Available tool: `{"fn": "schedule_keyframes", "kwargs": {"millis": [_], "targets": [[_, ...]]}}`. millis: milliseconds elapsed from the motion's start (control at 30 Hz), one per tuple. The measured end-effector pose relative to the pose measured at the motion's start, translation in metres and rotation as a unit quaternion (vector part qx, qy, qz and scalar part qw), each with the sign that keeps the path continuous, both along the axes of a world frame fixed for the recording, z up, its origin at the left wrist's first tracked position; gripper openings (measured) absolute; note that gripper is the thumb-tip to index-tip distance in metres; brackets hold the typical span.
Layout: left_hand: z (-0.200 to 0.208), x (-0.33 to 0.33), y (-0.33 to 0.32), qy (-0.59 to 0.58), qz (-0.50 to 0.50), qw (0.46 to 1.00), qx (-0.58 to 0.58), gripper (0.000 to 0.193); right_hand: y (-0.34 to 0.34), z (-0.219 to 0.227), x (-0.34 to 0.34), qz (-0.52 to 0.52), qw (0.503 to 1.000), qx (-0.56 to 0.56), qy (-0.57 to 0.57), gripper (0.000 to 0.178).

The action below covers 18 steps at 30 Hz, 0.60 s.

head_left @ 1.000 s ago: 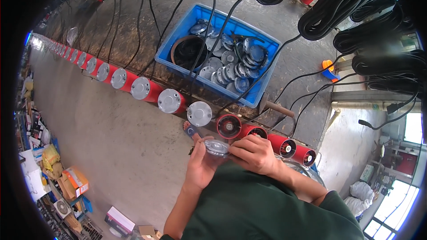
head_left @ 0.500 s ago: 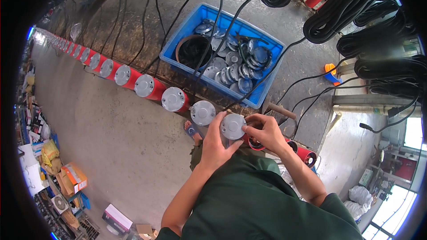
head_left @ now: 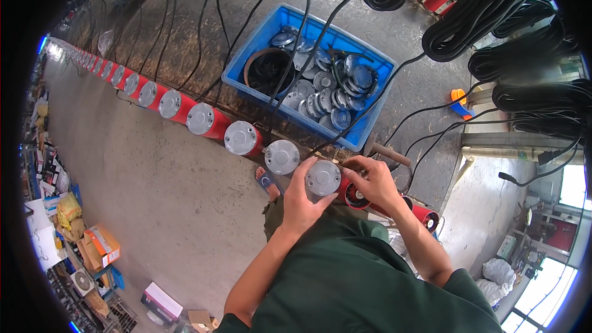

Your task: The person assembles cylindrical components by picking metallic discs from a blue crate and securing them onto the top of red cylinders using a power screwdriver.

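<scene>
A round grey metal cover (head_left: 323, 177) sits at the end of the covered part of a row of red cylinders. My left hand (head_left: 301, 200) grips this cover, fingers along its left edge and thumb at its lower edge. Just off its right edge is my right hand (head_left: 374, 184), fingers apart and holding nothing I can see. Under my right hand shows an uncovered red cylinder (head_left: 356, 196) with dark insides. To the left of my hands another grey cover (head_left: 282, 157) tops its cylinder, followed by a covered red cylinder (head_left: 242, 138).
A blue crate (head_left: 296, 115) with several loose metal covers (head_left: 324, 80) and a brown-rimmed pot (head_left: 250, 65) stands on the worn bench beyond the row. Black cables hang across it, with coiled cables (head_left: 475, 12) at upper right. A hammer-like handle (head_left: 391, 154) lies near the crate's corner.
My right hand has drawn slightly right, its thumb leaving the cover's edge, and more of the uncovered cylinder shows. My left hand stays around the cover.
</scene>
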<state>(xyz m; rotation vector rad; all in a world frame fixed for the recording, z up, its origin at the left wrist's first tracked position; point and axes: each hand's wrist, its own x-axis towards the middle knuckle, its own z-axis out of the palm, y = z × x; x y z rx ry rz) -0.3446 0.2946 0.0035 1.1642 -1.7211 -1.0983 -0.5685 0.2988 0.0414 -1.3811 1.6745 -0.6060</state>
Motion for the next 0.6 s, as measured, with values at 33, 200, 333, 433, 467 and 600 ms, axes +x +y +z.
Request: {"fn": "schedule_keyframes", "kwargs": {"millis": [33,200,333,433,467,600], "targets": [[-0.002,-0.001,-0.001,0.004,-0.001,1.000,-0.006,0.098,0.000,-0.002,-0.001,0.007,1.000,0.000,0.000,0.027],[-0.008,-0.004,-0.004,0.012,-0.008,1.000,-0.022,0.097,0.002,-0.011,-0.003,-0.011,0.999,-0.006,-0.032,0.028],[-0.008,-0.003,-0.002,0.012,-0.011,1.000,-0.011,0.096,0.003,-0.014,-0.003,-0.014,0.999,-0.006,-0.031,0.027],[-0.006,-0.002,0.000,0.014,-0.012,1.000,-0.001,0.095,0.002,-0.015,-0.004,-0.001,0.998,0.009,-0.054,0.028],[-0.005,-0.002,0.000,0.025,-0.012,1.000,0.006,0.094,0.001,-0.015,-0.005,0.003,0.998,0.015,-0.067,0.029],[-0.004,-0.004,0.002,0.005,-0.003,1.000,-0.007,0.093,-0.002,-0.016,-0.006,0.019,0.993,0.053,-0.104,0.032]]}}
